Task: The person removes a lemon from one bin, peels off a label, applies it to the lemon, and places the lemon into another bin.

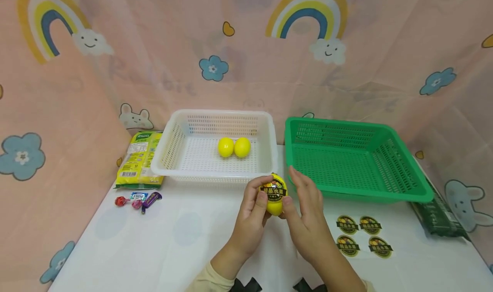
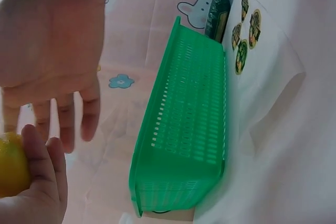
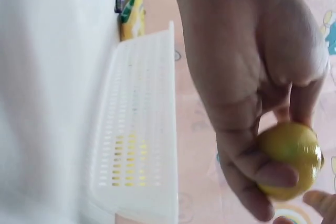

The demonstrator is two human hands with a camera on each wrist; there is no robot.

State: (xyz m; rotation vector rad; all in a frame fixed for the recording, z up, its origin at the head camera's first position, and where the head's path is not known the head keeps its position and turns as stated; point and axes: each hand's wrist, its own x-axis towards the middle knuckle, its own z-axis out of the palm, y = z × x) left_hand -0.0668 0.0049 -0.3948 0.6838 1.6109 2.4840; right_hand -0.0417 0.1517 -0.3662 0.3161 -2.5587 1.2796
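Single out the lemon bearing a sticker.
The lemon gripped in the left hand; a black sticker shows on it, while both lemons in the white basket look plain yellow.

The white table bears a yellow packet and sweets (wrapped) left, white basket and green basket far, sticker sheet and dark packet right.

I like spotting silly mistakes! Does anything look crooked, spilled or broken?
Nothing looks spilled or broken. But the near-right sticker on the table looks a bit out of line: it sits farther right than the far-right sticker.
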